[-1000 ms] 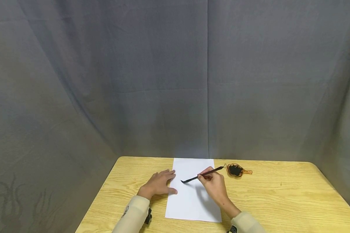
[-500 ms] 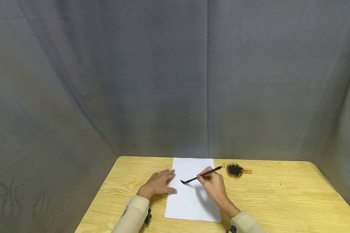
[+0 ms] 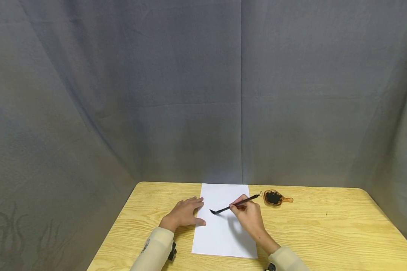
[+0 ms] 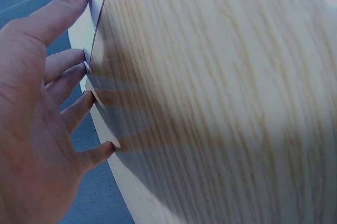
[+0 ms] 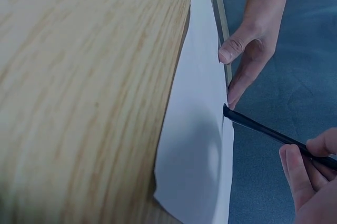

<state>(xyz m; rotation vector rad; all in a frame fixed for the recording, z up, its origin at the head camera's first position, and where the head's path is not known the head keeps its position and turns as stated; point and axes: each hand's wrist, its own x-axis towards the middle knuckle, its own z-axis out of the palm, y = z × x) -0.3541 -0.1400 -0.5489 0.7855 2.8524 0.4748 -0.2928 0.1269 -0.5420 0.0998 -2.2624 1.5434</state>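
Note:
My right hand (image 3: 249, 218) pinches a slim black calligraphy brush (image 3: 242, 201) with a small hanging loop at its upper end. The brush slants down to the left, and its dark, bent tip is right at a sheet of white paper (image 3: 207, 241). The right wrist view shows thumb and fingers around the brush handle (image 5: 268, 130). On the paper's left edge rests my left hand (image 3: 184, 214), fingers spread and thumb lying over the sheet. Seen in the left wrist view, the fingers (image 4: 68, 71) are extended along the paper's edge.
Right of the paper stands a small orange-brown dish (image 3: 287, 200) with a short handle, holding something black. The light wooden table (image 3: 325, 233) has rounded far corners. Grey curtains (image 3: 190, 94) hang behind it and at both sides.

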